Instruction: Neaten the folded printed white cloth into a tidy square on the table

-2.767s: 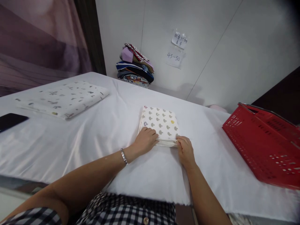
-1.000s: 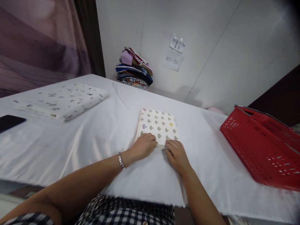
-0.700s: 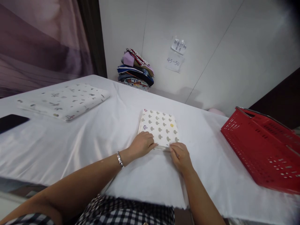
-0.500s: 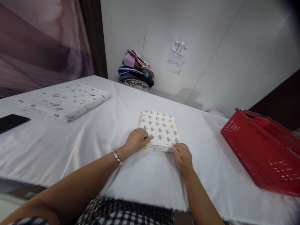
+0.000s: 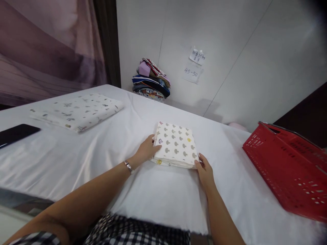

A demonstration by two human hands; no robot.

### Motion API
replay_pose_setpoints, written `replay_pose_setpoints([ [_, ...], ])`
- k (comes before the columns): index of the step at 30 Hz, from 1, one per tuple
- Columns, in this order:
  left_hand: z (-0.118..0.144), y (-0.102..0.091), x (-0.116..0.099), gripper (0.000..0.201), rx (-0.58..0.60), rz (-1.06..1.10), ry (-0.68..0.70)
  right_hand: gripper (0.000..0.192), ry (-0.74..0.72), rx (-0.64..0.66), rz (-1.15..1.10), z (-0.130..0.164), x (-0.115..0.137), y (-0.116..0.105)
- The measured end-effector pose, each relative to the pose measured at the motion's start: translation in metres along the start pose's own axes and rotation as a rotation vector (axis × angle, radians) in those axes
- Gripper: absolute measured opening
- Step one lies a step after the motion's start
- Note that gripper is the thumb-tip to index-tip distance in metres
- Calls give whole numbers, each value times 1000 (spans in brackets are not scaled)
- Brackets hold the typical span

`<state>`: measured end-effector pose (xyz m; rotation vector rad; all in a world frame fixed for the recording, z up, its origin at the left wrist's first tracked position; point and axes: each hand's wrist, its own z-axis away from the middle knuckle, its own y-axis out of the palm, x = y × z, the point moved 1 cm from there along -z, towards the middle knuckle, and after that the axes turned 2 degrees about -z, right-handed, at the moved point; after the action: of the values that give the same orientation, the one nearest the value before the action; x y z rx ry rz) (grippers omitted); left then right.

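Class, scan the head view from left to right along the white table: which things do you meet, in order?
Black phone → large folded speckled cloth → left hand → folded mushroom-print cloth → right hand → red basket.

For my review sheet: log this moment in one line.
left hand: on folded cloth's left edge | right hand: at its right corner | cloth: flat on sheet | basket: right

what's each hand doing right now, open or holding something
Left hand: open, fingers resting against the left edge of the folded white mushroom-print cloth.
Right hand: open, fingertips touching the cloth's near right corner; no closed grip visible.
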<state>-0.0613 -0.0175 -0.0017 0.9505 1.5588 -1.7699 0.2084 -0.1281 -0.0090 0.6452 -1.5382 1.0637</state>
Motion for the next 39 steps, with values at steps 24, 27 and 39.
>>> replay_pose_setpoints([
  [24,10,-9,-10,57,65,-52,-12,59,-460,209,858,-54,48,47],
  [27,9,-7,-8,60,71,-67,-11,59,-322,301,904,-66,25,47],
  [39,1,1,6,55,-10,2,103,62,-210,117,528,-109,29,53],
])
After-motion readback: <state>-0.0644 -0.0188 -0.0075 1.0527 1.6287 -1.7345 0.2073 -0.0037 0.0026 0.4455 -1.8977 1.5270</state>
